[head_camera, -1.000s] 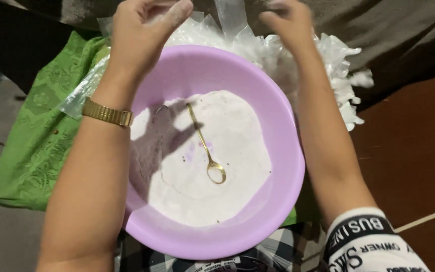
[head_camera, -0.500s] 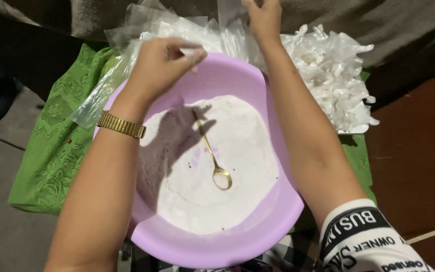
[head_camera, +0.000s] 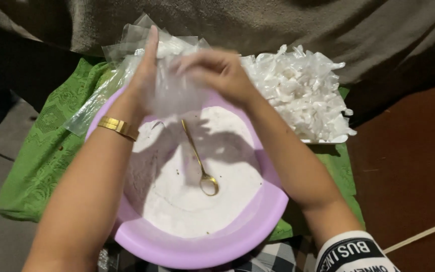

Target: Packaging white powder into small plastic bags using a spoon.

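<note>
Both my hands meet above the far rim of a lilac plastic basin [head_camera: 258,221]. My left hand [head_camera: 144,75] and my right hand [head_camera: 217,70] hold a small clear plastic bag [head_camera: 174,88] between them, blurred by motion. White powder [head_camera: 192,201] fills the basin's bottom, and a gold spoon [head_camera: 201,163] lies in it with its bowl toward me. A gold bracelet [head_camera: 118,127] sits on my left wrist.
A white tray heaped with small tied clear bags [head_camera: 303,95] stands at the back right. A stack of flat clear bags [head_camera: 122,55] lies behind the basin. A green cloth [head_camera: 41,151] is under everything. Grey fabric lies beyond, brown floor to the right.
My right hand has come back from the bag stack to meet my left hand over the basin. Both now hold a clear bag. The view has tilted slightly.
</note>
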